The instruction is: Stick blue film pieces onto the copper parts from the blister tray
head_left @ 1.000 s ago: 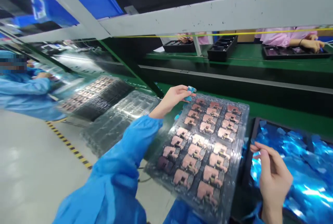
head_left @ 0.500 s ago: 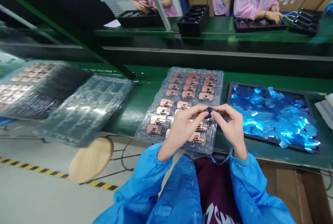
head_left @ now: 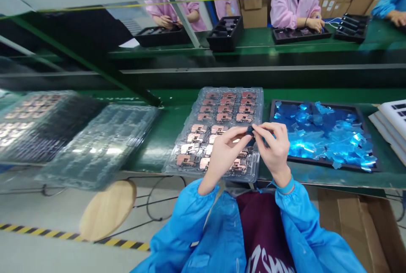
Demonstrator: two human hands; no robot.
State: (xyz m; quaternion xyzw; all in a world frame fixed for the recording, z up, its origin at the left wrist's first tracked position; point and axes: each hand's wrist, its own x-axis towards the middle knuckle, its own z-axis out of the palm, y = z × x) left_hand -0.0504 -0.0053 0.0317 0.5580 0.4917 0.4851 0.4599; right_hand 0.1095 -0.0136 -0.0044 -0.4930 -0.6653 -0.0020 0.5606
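Observation:
My left hand (head_left: 226, 154) and my right hand (head_left: 273, 146) meet above a clear plastic tray (head_left: 253, 175), and both pinch a small dark component (head_left: 250, 131) between their fingertips. Its exact shape is mostly hidden by my fingers. Rows of copper-coloured parts (head_left: 218, 116) sit in the tray's pockets, and my hands cover some of them. To the right of my right hand lies a black tray (head_left: 317, 102) holding loose shiny blue film pieces (head_left: 323, 133).
Stacked clear trays (head_left: 98, 146) and a tray of copper parts (head_left: 47, 125) lie on the green bench (head_left: 177, 125) to my left. White trays (head_left: 393, 120) stand at the right. A wooden stool (head_left: 108, 209) and cardboard box (head_left: 352, 230) are below. Co-workers in pink smocks (head_left: 294, 8) work across the line.
The view has swung from tilted to level. My hands have come together over the clear tray, pinching the small component. Between the last two frames they barely moved.

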